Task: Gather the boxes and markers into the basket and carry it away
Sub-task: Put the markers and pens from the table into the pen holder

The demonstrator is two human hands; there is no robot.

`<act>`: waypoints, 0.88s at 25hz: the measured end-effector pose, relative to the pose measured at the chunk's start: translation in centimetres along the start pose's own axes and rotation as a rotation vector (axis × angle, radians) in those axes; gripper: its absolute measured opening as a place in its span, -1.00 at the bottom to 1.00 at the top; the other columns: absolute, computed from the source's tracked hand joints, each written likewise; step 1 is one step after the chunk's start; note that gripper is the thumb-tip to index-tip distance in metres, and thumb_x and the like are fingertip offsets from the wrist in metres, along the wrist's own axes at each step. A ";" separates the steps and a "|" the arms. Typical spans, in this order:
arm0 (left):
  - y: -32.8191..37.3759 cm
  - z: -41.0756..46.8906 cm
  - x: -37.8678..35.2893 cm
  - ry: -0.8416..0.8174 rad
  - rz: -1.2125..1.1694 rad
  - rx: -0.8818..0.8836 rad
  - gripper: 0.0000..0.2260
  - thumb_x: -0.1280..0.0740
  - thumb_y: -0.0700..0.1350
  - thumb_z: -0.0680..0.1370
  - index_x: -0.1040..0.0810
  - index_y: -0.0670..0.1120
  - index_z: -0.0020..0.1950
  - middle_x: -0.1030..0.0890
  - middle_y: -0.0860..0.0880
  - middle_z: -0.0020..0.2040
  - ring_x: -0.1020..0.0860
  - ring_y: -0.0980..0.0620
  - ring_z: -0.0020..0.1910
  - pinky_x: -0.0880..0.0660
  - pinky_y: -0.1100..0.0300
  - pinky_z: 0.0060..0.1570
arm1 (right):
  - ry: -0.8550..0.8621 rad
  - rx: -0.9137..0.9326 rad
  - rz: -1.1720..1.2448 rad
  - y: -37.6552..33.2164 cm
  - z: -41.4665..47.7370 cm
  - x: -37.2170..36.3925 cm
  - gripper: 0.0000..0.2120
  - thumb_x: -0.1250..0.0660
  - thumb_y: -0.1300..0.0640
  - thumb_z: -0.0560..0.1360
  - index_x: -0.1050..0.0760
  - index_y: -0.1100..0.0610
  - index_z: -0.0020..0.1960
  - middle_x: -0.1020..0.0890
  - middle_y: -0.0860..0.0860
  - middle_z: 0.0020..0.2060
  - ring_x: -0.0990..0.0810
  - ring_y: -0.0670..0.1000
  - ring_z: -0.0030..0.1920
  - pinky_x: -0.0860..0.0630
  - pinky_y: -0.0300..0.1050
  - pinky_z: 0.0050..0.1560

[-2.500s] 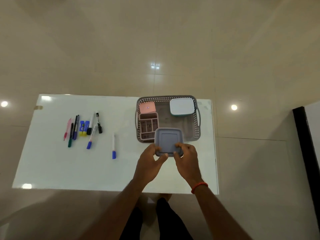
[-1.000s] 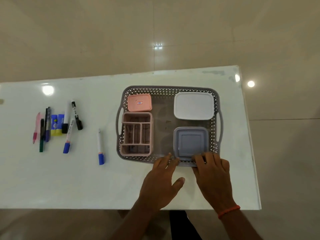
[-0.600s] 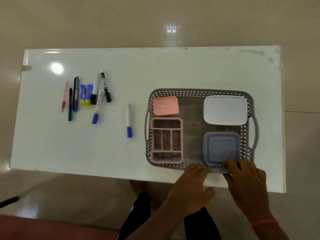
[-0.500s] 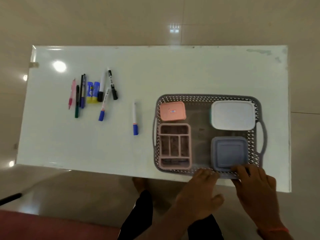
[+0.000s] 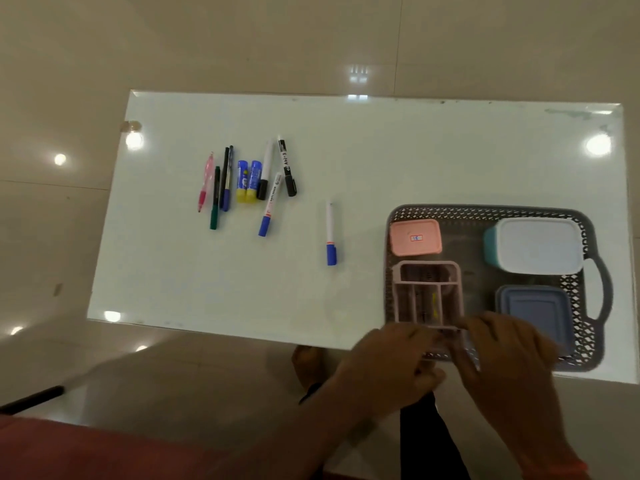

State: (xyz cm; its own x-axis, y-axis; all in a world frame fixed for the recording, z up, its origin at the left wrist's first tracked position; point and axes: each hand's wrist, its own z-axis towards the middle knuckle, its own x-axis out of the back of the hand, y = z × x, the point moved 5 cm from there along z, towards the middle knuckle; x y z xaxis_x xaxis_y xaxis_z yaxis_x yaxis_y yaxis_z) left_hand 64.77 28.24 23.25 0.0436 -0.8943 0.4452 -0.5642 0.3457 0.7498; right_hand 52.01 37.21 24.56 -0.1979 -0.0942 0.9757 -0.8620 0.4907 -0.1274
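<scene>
A grey perforated basket [image 5: 485, 211] sits at the table's right end. Inside are a small pink box [image 5: 415, 237], a teal box with a white lid [image 5: 536, 245], a grey-blue box [image 5: 533, 313] and a pink divided organiser [image 5: 427, 292]. My left hand [image 5: 391, 365] and my right hand [image 5: 502, 355] meet at the organiser's near edge, over the basket's front rim; blur hides whether they grip it. A lone white marker with a blue cap [image 5: 330, 233] lies left of the basket. Several pens, markers and two glue sticks [image 5: 249, 181] lie farther left.
The white table [image 5: 207, 278] stands on a glossy tiled floor, with its near edge right in front of me. The basket's right handle [image 5: 604, 292] is close to the table's right edge. A dark bar [image 5: 31, 398] and red cloth [image 5: 86, 452] show at lower left.
Both hands have left the grey-blue box, which now rests in the basket, and shifted left to the pink organiser's near edge. My view has swung right and pulled back.
</scene>
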 end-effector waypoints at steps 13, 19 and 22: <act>-14.8 -3.0 12.4 0.241 0.070 0.256 -0.41 -0.28 0.27 0.54 -0.32 0.05 0.51 -0.35 0.05 0.52 -0.29 0.03 0.48 -0.26 0.06 0.45 | 0.064 0.196 0.223 -17.9 9.9 -4.4 -0.75 -0.44 0.18 0.44 -0.58 0.09 0.12 -0.62 0.08 0.07 -0.57 0.11 0.12 -0.56 0.03 0.06; -19.9 -1.4 15.4 0.426 0.263 0.412 -0.45 -0.27 0.25 0.56 -0.30 0.10 0.50 -0.22 0.01 0.58 -0.21 -0.04 0.53 -0.29 -0.09 0.40 | -0.154 0.104 0.148 -20.0 13.4 -9.1 -0.50 -0.31 -0.10 0.54 -0.37 0.02 0.43 -0.36 0.11 0.44 -0.36 0.12 0.40 -0.43 0.02 0.30; -21.1 -0.2 15.3 0.452 0.370 0.466 -0.43 -0.24 0.28 0.56 -0.26 0.10 0.52 -0.16 -0.02 0.60 -0.22 -0.07 0.52 -0.32 -0.09 0.38 | -0.160 0.046 0.156 -19.7 13.7 -10.7 -0.50 -0.29 -0.12 0.56 -0.37 0.08 0.42 -0.30 0.09 0.47 -0.35 0.08 0.40 -0.45 -0.04 0.29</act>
State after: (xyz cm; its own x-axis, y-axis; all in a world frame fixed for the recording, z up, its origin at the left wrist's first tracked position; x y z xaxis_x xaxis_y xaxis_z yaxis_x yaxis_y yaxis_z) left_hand 77.47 7.35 14.32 0.0609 -0.5046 0.8612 -0.8943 0.3555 0.2716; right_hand 64.74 16.71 14.25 -0.3986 -0.1582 0.9034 -0.8350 0.4700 -0.2862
